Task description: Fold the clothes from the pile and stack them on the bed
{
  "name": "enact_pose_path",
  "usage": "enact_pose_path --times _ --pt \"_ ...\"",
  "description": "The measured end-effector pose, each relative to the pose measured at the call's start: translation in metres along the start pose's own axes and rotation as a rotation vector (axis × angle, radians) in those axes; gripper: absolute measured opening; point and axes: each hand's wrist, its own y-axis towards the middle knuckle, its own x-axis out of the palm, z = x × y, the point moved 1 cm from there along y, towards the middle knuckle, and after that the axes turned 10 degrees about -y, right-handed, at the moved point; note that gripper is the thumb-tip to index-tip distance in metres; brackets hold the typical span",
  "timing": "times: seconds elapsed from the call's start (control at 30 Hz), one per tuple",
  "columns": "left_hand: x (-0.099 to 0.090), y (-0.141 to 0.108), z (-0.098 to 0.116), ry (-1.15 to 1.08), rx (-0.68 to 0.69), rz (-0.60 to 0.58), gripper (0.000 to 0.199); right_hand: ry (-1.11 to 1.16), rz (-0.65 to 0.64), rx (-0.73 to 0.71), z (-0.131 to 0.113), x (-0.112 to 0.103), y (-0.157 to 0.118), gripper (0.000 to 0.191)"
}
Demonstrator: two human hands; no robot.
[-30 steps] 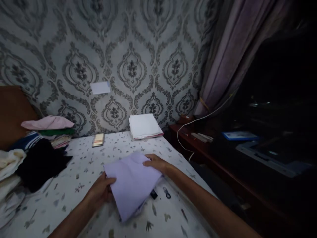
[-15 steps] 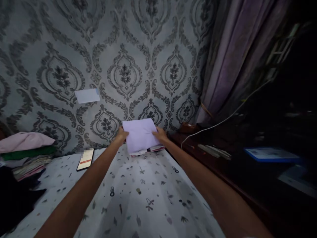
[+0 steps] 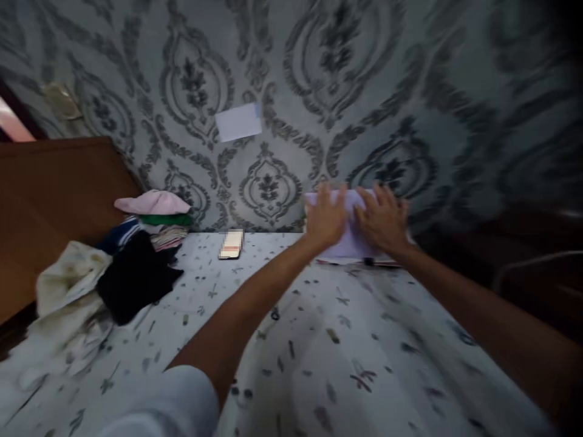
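A folded lavender cloth lies on top of a low stack of folded cloth near the wall, on a white patterned bedsheet. My left hand rests on the left half of the lavender cloth with its fingers spread. Flat on the right half is my right hand, its fingers apart too. Pale and dark edges of the layers beneath show along the near side. Both hands are slightly smeared by motion.
A phone with a lit screen lies left of the stack. Further left are a pile of folded clothes, a crumpled black garment and a cream garment. A brown wooden board stands at the far left.
Both hands have let go of the lavender cloth's side edges and now lie flat on it. The cloth has come down onto the stack. The view has turned left, showing more clothes.
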Motion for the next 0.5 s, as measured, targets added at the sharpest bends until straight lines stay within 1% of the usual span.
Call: enact_pose_path --times 0.03,0.1,0.13,0.2,0.27,0.3,0.33,0.4,0.47,0.5 --pt "0.01 0.002 -0.004 0.009 0.037 -0.03 0.06 -0.001 -0.015 -0.004 -0.002 0.013 0.0 0.051" --pt "0.028 0.007 -0.016 -0.014 -0.017 -0.133 0.062 -0.004 -0.034 0.029 -0.003 0.036 -0.002 0.054" --pt "0.033 0.01 -0.022 -0.039 -0.064 -0.182 0.065 -0.008 -0.032 0.046 -0.002 0.043 -0.003 0.056" --pt "0.036 0.015 -0.029 -0.088 -0.134 -0.26 0.07 -0.023 -0.011 0.054 -0.001 0.048 -0.005 0.058" --pt "0.031 0.015 -0.029 -0.124 -0.147 -0.33 0.074 -0.033 -0.034 0.054 0.0 0.044 -0.006 0.06" --pt "0.026 0.01 -0.027 -0.128 -0.146 -0.36 0.075 -0.037 -0.057 0.056 0.001 0.042 -0.005 0.063" --pt "0.019 0.001 -0.025 -0.123 -0.138 -0.385 0.074 -0.038 -0.085 0.054 0.002 0.041 -0.004 0.065" --pt "0.002 -0.031 -0.023 -0.111 -0.081 -0.442 0.07 -0.044 -0.128 0.045 0.007 0.044 0.0 0.069" --pt "-0.021 -0.077 -0.028 -0.12 0.016 -0.519 0.064 -0.08 -0.119 0.031 0.016 0.056 0.007 0.07" --pt "-0.036 -0.104 -0.034 -0.144 0.081 -0.573 0.063 -0.12 -0.092 0.025 0.021 0.064 0.012 0.068"
